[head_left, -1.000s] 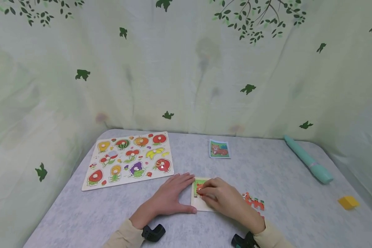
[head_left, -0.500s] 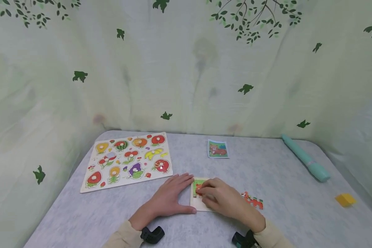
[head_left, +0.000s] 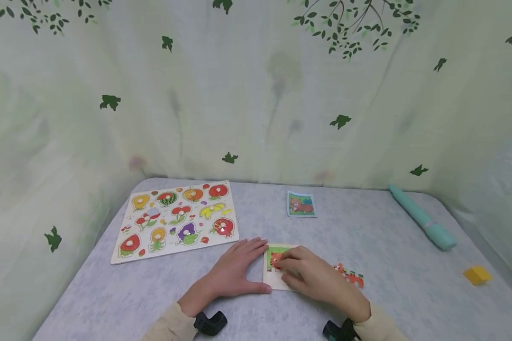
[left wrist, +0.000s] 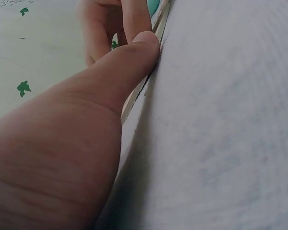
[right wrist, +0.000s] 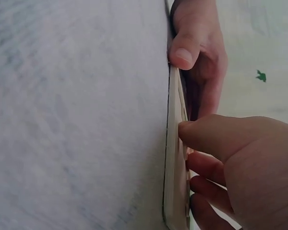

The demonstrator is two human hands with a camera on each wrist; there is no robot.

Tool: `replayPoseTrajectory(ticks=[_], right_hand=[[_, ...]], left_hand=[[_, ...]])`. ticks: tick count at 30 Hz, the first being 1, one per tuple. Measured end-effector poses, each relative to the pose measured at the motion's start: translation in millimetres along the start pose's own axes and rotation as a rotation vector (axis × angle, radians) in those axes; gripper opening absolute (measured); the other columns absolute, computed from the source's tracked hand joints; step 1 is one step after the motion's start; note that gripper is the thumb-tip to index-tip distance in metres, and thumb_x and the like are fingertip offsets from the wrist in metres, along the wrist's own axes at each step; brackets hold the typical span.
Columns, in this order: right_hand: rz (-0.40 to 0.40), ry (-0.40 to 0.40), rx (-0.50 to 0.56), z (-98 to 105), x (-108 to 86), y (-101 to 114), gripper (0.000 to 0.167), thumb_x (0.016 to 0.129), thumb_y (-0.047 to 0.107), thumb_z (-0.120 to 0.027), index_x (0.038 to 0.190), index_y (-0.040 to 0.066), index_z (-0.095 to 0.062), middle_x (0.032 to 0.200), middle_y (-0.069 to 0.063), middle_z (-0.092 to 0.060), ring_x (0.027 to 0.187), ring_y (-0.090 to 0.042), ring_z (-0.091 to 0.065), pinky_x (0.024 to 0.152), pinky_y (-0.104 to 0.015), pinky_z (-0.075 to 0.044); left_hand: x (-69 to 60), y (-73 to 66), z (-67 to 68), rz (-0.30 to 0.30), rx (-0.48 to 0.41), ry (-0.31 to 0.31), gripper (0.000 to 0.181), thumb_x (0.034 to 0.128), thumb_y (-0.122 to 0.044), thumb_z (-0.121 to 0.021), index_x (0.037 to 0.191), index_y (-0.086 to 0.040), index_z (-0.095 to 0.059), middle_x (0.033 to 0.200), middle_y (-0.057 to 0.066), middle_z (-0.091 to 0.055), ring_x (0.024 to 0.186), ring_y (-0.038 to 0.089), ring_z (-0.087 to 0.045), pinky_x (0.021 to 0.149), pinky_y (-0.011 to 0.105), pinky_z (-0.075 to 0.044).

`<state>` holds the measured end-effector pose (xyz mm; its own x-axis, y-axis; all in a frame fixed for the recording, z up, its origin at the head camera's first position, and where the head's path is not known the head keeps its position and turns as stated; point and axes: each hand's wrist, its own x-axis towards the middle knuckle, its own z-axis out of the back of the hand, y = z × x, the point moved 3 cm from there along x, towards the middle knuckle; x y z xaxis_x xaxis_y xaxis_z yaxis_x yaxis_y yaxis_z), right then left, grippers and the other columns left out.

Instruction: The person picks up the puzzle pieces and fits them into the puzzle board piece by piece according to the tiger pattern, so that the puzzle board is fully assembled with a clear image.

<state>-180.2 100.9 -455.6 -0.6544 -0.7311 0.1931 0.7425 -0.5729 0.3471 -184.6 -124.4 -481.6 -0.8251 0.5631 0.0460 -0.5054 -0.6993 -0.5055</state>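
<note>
Leafy cloth (head_left: 256, 118) backs the desk (head_left: 132, 298), a fruit board (head_left: 168, 249) at left. Next, the left hand (head_left: 234, 272), grip released, touches the puzzle (head_left: 275, 282). Right hand (head_left: 311, 273) bends over it, whether its grip holds anything I cannot tell, loose pieces (head_left: 353, 278) just beside

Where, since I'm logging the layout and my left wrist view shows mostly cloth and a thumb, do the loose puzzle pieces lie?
Observer: In the head view, the loose puzzle pieces lie to the right of the small board, just past the right hand.
Operator: What is that hand working at?
Observer: An orange animal face on the board; I can't tell whether it pinches a piece.
Operator: Anything on the far side?
Observer: A picture card lies beyond the board, apart from it.
</note>
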Motion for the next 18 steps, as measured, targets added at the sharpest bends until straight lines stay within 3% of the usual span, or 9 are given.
replayPoseTrajectory(ticks=[10, 18], right_hand=[[-0.042, 0.026, 0.010, 14.6, -4.6, 0.0, 0.040, 0.095, 0.024, -0.076, 0.135, 0.020, -0.069, 0.128, 0.004, -0.065, 0.120, -0.015, -0.060, 0.100, -0.039, -0.056], [-0.091, 0.020, -0.003, 32.3, -12.7, -3.1, 0.039, 0.094, 0.024, -0.077, 0.133, 0.020, -0.070, 0.127, 0.005, -0.067, 0.120, -0.017, -0.062, 0.097, -0.042, -0.058]], left_hand=[[-1.3, -1.2, 2.2, 0.009, 0.009, 0.008, 0.100, 0.0809, -0.075, -0.071, 0.158, -0.017, -0.043, 0.165, -0.003, -0.038, 0.157, 0.020, -0.026, 0.129, 0.050, -0.020], [0.8, -1.8, 1.7, -0.003, 0.012, 0.000, 0.100, 0.0805, -0.077, -0.069, 0.158, -0.018, -0.044, 0.166, -0.003, -0.038, 0.157, 0.019, -0.027, 0.129, 0.049, -0.020]])
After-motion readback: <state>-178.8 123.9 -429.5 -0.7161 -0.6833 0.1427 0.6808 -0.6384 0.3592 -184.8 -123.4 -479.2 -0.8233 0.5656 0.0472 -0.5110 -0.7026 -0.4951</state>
